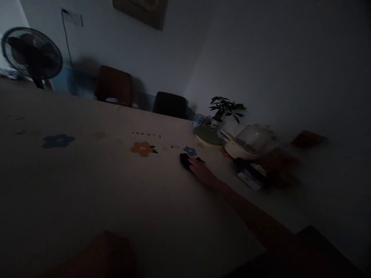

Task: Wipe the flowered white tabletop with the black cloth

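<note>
Dark cloth (185, 159) lay on the flower-printed table (116, 185), just beside a blue flower print (190, 150). Right hand (202, 171) pressed flat on its near edge, fingers together, not clearly pinching. Left hand (108, 247) rested blurred at the near edge; its grip could not be told.

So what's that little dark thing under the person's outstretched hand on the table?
The dark thing is a small black lump, possibly a cloth; the dim light hides its material. It lies flat on the flower-print tablecloth, just below a blue printed flower. The right hand rests on its near edge, fingers covering part of it.
</note>
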`<state>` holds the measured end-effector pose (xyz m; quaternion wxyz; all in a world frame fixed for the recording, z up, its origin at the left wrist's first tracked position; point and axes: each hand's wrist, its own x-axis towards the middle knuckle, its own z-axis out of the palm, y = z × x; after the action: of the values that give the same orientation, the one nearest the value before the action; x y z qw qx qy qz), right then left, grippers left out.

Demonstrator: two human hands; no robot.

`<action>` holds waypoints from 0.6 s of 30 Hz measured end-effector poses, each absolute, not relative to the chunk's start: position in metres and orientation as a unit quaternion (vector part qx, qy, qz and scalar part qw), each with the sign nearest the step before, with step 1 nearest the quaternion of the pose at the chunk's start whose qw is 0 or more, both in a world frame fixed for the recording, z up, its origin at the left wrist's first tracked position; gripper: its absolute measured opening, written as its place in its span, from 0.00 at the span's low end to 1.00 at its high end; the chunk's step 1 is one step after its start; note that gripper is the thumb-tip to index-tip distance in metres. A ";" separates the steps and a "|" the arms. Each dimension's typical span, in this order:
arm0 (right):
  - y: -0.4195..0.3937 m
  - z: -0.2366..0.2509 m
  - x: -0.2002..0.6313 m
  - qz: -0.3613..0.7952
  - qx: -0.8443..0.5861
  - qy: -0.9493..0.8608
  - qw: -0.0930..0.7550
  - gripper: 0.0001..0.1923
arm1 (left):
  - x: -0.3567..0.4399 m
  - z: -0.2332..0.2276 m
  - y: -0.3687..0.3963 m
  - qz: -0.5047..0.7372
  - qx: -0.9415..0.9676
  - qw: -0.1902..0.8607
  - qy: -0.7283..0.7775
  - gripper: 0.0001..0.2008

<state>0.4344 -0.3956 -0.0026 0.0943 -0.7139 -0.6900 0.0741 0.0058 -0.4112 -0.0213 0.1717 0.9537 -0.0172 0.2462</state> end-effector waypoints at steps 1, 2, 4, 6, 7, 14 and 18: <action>-0.408 -0.002 0.417 0.078 -0.706 -0.700 0.081 0.28 | 0.009 -0.023 -0.413 0.245 0.956 0.160 -0.011 0.18; -0.419 -0.001 0.399 0.082 -0.702 -0.705 0.067 0.29 | 0.013 -0.025 -0.415 0.238 0.961 0.144 -0.002 0.19; -0.431 0.004 0.358 0.099 -0.697 -0.710 0.041 0.29 | 0.020 -0.026 -0.418 0.209 0.973 0.095 0.014 0.20; -0.432 0.010 0.317 0.118 -0.676 -0.726 0.034 0.28 | 0.024 -0.027 -0.421 0.187 0.981 0.046 0.022 0.19; -0.428 0.013 0.297 0.126 -0.662 -0.738 0.037 0.28 | 0.025 -0.027 -0.422 0.187 0.982 0.034 0.021 0.18; -0.349 0.019 0.162 0.081 -0.503 -0.856 0.085 0.21 | 0.009 -0.057 -0.420 0.248 0.963 0.103 -0.013 0.14; -0.294 0.017 0.088 0.074 -0.462 -0.882 0.059 0.19 | -0.013 -0.069 -0.408 0.222 0.964 0.140 0.049 0.11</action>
<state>0.0876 -0.2942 0.0170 0.0589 -0.4619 -0.8819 0.0739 -0.0128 -0.4077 -0.0693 0.1404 0.9637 0.0494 0.2216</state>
